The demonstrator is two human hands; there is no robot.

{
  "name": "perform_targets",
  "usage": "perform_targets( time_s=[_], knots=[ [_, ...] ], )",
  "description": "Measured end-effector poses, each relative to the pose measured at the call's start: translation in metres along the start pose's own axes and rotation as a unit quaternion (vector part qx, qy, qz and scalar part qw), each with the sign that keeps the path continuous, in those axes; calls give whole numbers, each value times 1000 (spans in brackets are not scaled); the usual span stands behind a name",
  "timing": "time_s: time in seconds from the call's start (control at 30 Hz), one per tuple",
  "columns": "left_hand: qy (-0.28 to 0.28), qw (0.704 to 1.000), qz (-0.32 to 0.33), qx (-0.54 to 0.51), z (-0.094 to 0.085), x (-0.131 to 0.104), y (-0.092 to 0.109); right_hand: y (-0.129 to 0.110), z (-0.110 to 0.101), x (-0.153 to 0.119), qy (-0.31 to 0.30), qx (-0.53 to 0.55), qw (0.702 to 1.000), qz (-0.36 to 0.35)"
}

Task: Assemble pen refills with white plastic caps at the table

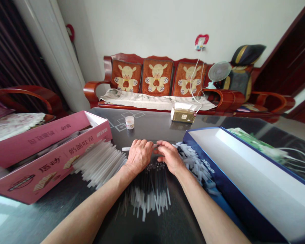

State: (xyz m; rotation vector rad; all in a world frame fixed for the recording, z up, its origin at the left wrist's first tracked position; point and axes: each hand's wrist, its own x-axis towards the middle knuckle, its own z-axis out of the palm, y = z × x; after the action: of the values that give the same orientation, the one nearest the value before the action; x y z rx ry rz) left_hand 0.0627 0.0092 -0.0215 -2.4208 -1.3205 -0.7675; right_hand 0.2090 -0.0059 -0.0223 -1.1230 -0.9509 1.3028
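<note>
My left hand (139,154) is closed around a slim whitish plastic tube (126,149), whose end sticks out to the left. At the tube's other end, the thumb and fingertips of my right hand (170,157) pinch together at a small pale piece; whether it is the tube's tip or a separate part I cannot tell. Below both hands lies a bunch of thin rods (152,193), dark at the far end and pale nearer me. A stack of long translucent tubes (101,164) is beside my left wrist. Short clear plastic pieces (194,162) are heaped beyond my right wrist.
A pink carton (53,166) stands at left, holding packed items. The dark blue box (256,162) with a white inside is at right, beside a green packet (256,142). Farther back on the dark table are a small white tub (129,122) and a tissue box (183,116).
</note>
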Motion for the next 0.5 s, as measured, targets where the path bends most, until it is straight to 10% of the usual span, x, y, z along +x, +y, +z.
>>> perform_targets(
  time_s=[0.5],
  knots=[
    [-5,1000,11,0,-2,0,1,5,-2,2,20,-44,998,-34]
  ],
)
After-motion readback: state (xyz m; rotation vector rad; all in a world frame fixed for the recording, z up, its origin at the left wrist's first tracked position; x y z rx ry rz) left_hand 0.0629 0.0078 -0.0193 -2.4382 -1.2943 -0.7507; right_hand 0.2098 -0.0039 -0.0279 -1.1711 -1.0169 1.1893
